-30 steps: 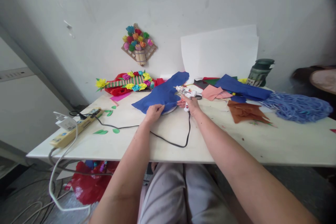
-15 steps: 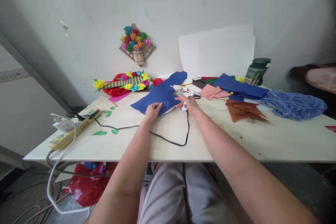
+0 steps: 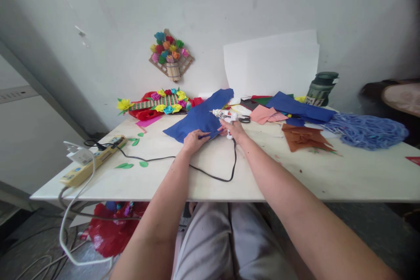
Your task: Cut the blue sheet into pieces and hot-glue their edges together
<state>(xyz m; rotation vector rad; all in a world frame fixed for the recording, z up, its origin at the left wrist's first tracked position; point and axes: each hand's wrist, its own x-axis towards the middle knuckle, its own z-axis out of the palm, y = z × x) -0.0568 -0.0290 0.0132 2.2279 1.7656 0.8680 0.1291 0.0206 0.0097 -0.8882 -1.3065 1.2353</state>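
Note:
My left hand (image 3: 194,140) presses on the near edge of a blue felt piece (image 3: 200,116) that lies in the middle of the white table (image 3: 229,175), its fingers curled on the cloth. My right hand (image 3: 235,130) is closed round the grip of a white glue gun (image 3: 225,116), whose nozzle points left over the blue felt. The gun's black cord (image 3: 210,174) loops across the table to a yellow power strip (image 3: 88,162) at the left.
Brown felt (image 3: 305,138), pink felt (image 3: 267,114), more blue felt (image 3: 300,109) and a heap of blue yarn (image 3: 367,131) lie to the right. A green jar (image 3: 320,88) and white sheets (image 3: 271,63) stand at the wall. Paper flower crafts (image 3: 157,103) lie at the back left.
My left hand slid right along the felt's near edge and folded it over the white disc that showed beneath. The glue gun moved a little left, over the felt.

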